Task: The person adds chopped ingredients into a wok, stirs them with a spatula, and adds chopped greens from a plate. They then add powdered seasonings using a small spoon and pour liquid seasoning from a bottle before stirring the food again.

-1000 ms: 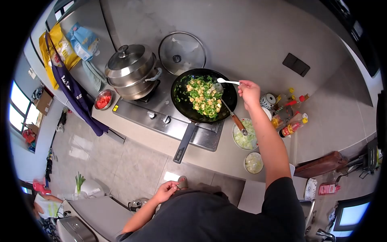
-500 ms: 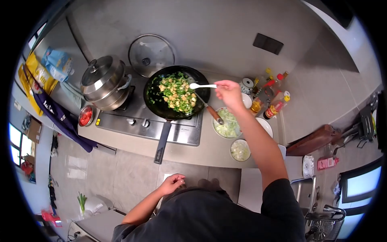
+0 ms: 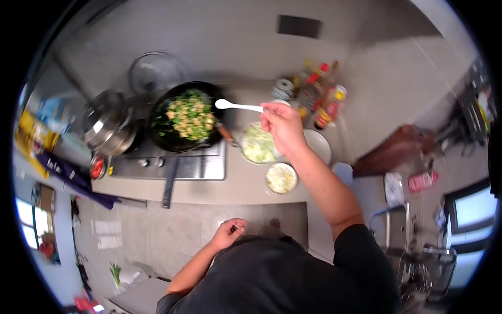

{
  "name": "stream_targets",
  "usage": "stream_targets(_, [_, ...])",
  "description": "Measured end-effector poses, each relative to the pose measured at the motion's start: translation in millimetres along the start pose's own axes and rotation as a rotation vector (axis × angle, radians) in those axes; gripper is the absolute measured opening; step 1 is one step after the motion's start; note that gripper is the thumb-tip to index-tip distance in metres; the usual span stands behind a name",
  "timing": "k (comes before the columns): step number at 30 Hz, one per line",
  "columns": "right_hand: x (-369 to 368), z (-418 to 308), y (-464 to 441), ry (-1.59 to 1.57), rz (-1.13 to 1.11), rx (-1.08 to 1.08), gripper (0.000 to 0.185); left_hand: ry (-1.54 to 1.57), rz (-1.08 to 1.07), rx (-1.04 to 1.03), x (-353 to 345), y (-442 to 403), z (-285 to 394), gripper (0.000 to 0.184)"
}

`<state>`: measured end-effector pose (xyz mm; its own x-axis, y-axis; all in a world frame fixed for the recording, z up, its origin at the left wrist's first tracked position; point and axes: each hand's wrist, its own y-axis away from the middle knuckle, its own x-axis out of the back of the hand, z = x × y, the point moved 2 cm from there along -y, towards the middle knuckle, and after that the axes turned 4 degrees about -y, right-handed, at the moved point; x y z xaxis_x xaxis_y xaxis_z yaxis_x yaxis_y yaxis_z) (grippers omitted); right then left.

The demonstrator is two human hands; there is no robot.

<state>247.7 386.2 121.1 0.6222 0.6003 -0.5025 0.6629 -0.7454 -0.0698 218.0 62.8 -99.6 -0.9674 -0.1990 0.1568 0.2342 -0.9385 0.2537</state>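
Observation:
My right hand (image 3: 282, 123) pinches the handle of a white spoon (image 3: 238, 107), whose bowl hangs by the right rim of the black wok (image 3: 155, 137). Chopped greens and yellow-brown pieces (image 3: 189, 116) fill the wok, and a wooden-handled utensil (image 3: 226, 135) leans out over its right side. Below my forearm and wrist are a bowl of pale green chopped vegetable (image 3: 257, 145) and a smaller bowl of pale pieces (image 3: 281, 178). My left hand (image 3: 228, 233) hangs in front of my body, away from the counter, fingers curled; whether it holds anything is too small to tell.
A steel steamer pot (image 3: 109, 128) and a leaning glass lid (image 3: 155, 73) are left of and behind the wok. A small bowl of red pieces (image 3: 98, 167) sits at the left. Sauce bottles (image 3: 328, 107) and a white plate (image 3: 317, 146) are at the right, with a sink (image 3: 389, 227) beyond.
The view has swung right, so the stove sits further left. My right hand, with the spoon, has moved right from above the wok to beside its rim. My left hand stays low.

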Motion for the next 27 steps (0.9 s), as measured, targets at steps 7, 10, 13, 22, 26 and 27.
stream_targets(7, [201.6,-52.1,176.9,-0.256,0.544,0.132,0.016,-0.458,0.005,-0.395,-80.4,-89.1,129.1,0.041])
stream_targets(10, [270.4,-59.0,231.8,-0.292,0.739,0.194,0.015,-0.674,-0.047,-0.632,-136.1,-146.9,171.1,0.057])
stream_targets(13, [307.1,-62.0,270.1,-0.333,0.885,0.223,0.014,-0.888,-0.132,-0.726,-194.8,-201.4,206.4,0.073])
stream_targets(22, [328.4,-42.2,302.2,0.047,0.940,0.256,0.013,-1.172,-0.381,-0.697,-253.4,-284.8,218.9,0.069])
stream_targets(26, [326.2,-42.3,295.6,0.116,0.939,0.264,0.014,-1.058,-0.515,-0.603,-242.2,-296.3,231.7,0.042])
stream_targets(27, [326.1,-40.9,292.7,0.129,0.957,0.250,0.014,-1.027,-0.554,-0.525,-237.8,-300.6,233.0,0.038])
